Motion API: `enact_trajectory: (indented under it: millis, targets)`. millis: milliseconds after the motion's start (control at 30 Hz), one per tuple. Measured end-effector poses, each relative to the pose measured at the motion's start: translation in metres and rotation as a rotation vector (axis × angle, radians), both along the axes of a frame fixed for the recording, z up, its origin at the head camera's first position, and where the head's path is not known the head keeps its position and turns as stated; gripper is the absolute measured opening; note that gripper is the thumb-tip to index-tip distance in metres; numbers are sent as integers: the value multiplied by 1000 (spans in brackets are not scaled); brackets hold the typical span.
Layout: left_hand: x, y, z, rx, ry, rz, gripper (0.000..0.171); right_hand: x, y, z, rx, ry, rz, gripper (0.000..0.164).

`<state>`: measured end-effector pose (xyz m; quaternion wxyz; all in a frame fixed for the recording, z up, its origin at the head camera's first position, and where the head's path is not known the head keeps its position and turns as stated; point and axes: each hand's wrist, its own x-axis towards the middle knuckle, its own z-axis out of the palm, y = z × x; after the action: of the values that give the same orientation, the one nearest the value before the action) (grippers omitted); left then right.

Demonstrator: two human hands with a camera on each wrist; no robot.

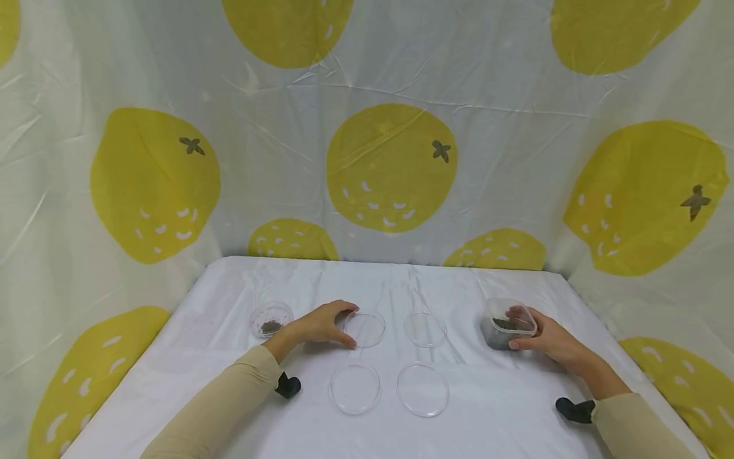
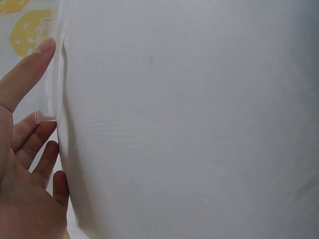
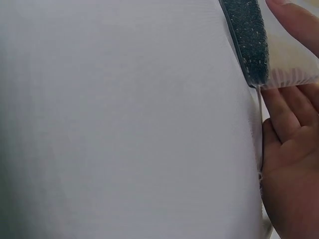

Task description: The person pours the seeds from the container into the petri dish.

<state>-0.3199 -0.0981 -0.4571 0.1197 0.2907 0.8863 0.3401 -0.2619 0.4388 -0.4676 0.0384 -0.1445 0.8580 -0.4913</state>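
My left hand [image 1: 322, 324] pinches a clear round petri dish [image 1: 374, 329] at its left side, thumb at the near rim and fingers at the far rim. Edge-on in the left wrist view, the dish [image 2: 48, 79] sits between thumb and fingers on the cloth. On the right, my right hand [image 1: 552, 338] grips a clear square plastic tub [image 1: 494, 331] part filled with dark granules. The granules [image 3: 248, 40] show through the tub's wall in the right wrist view. Some of the right fingers are seen through the clear plastic.
Right of the held dish lies another clear dish [image 1: 425, 329]. Two clear round pieces [image 1: 355, 389] lie nearer on the white cloth [image 1: 367, 440]. Left of my left hand stands a clear round container [image 1: 258, 313] with some dark granules. A lemon-print curtain [image 1: 275, 159] hangs behind.
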Motion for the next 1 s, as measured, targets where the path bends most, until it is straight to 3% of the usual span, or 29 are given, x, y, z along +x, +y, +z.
enact_trajectory:
  millis: [567, 867, 1000]
  targets:
    - [-3, -1, -1, -16, 15, -8, 84, 2, -8, 4, 4, 9, -65, 69]
    - [-2, -2, 0, -15, 13, -10, 84, -3, -22, 22, -78, -37, -41, 74]
    - [-2, -2, 0, -17, 11, -6, 84, -5, -27, 33, -58, -29, -44, 74]
